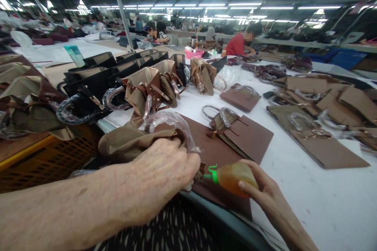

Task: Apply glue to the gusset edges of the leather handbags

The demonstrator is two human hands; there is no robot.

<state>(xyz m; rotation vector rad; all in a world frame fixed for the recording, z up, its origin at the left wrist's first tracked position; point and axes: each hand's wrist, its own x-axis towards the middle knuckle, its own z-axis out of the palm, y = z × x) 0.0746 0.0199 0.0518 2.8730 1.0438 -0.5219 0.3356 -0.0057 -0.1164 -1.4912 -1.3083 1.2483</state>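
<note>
My left hand (pixel 165 164) is closed on the edge of a brown handbag (pixel 202 133) at the table's front edge. The bag's olive lining (pixel 126 141) bulges out beside my fingers. A plastic-wrapped handle (pixel 173 119) arches behind my knuckles. In my right hand (pixel 262 184) lies a squeeze bottle (pixel 235 176) of amber liquid, tipped sideways. Its green nozzle cap (pixel 213 174) points left at a small brown piece of the bag near my left fingertips. My left hand hides most of the spot where the nozzle meets the bag.
Ahead lies a flat brown handbag (pixel 247 135), with a smaller one (pixel 241 96) beyond. Several bags (pixel 318 133) are piled to the right. Black and brown bags (pixel 144 78) stand upright at left, above a yellow crate (pixel 50 160). A person in red (pixel 235 43) works farther back.
</note>
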